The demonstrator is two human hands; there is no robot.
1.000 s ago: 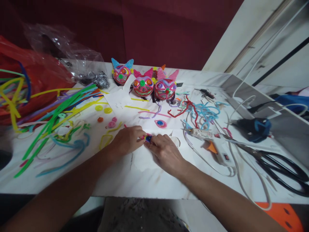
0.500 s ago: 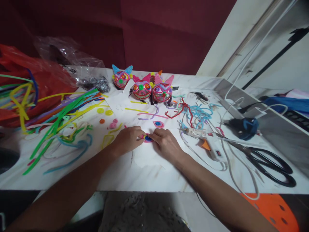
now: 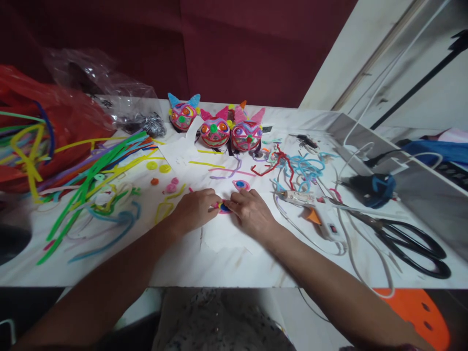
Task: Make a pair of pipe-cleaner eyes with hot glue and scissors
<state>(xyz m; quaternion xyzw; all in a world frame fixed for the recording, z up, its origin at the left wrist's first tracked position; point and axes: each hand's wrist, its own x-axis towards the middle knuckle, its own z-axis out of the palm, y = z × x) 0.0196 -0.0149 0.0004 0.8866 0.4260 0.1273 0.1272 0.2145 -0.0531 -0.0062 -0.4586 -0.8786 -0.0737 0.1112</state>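
Near the front middle of the table, a small coiled piece (image 3: 225, 207) with a blue centre and a pink edge lies on white paper (image 3: 226, 236). My left hand (image 3: 197, 209) pinches its left end, where a bit of yellow and pink shows. The fingers of my right hand (image 3: 251, 212) are pressed together on its right side. Just beyond my right hand rests a similar pink and blue eye shape (image 3: 241, 185). Three decorated faces with pointed ears stand at the back: one blue-eared (image 3: 183, 116), two pink-eared (image 3: 215, 131) (image 3: 246, 134).
Fuzzy green stems (image 3: 87, 187) and a red bag (image 3: 73, 122) are on the left. On the right lie tangled light-blue stems (image 3: 303, 168), a glue gun (image 3: 327, 222) with its cable, and large black-handled scissors (image 3: 413, 243). Yellow discs (image 3: 164, 168) sit left of centre.
The view has shifted slightly. Both hands stay at the coiled piece, and the fingers of my right hand are a little more bent.
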